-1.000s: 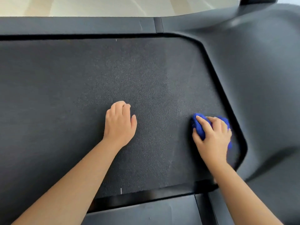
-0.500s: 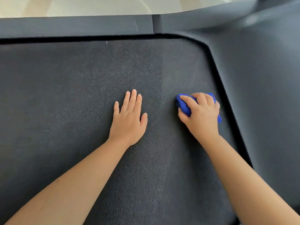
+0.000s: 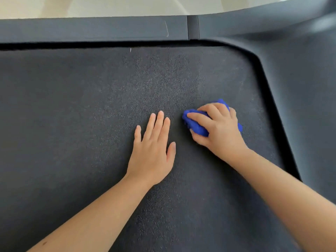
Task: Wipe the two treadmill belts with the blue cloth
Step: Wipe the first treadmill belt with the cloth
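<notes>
- Gripping the bunched blue cloth (image 3: pixel 197 127), the right hand (image 3: pixel 221 131) presses it onto the treadmill belt (image 3: pixel 91 115), with its fingers (image 3: pixel 200 118) curled over the top.
- Cloth sits on the right part of the belt, near the curved edge of the dark plastic cover (image 3: pixel 300 88), not touching it.
- Left hand (image 3: pixel 151 153) lies flat on the belt just beside the cloth, palm down, fingers straight and close together, thumb out.
- Grey side rail (image 3: pixel 91 29) runs along the far edge, with pale floor (image 3: pixel 109 6) beyond.
</notes>
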